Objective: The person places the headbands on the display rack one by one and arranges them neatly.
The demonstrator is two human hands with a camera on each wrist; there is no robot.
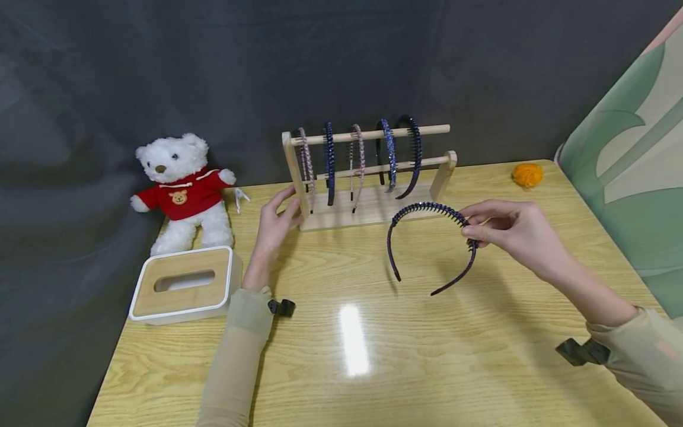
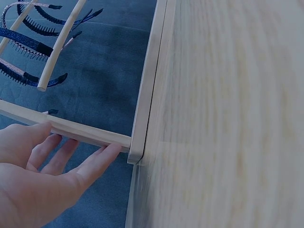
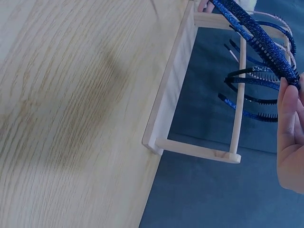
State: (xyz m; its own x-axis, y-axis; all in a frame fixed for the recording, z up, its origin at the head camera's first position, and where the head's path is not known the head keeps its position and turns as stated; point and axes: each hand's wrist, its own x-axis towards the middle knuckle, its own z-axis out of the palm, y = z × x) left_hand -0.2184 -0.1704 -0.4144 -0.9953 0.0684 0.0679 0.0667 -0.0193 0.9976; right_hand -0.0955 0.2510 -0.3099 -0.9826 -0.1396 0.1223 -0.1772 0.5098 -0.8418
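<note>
A dark, toothed headband (image 1: pixel 427 207) is pinched near one side between the thumb and fingers of my right hand (image 1: pixel 507 231), its two ends pointing down over the table. In the right wrist view the same headband (image 3: pixel 259 40) glitters blue. My left hand (image 1: pixel 274 222) touches the left upright of a wooden headband rack (image 1: pixel 349 220). The left wrist view shows its fingers (image 2: pixel 97 164) fairly straight against the outer side of the upright (image 2: pixel 90 134). Several headbands hang over the rack's upper bar, among them a sparkly blue one (image 1: pixel 390 155) and a pale pink one (image 1: pixel 360 160).
A white teddy bear in a red sweater (image 1: pixel 187 198) sits at the back left, behind a tissue box with a wooden lid (image 1: pixel 229 284). Near the bear lies a small white clip (image 1: pixel 240 198). An orange fuzzy ball (image 1: pixel 527 175) rests at the table's back right.
</note>
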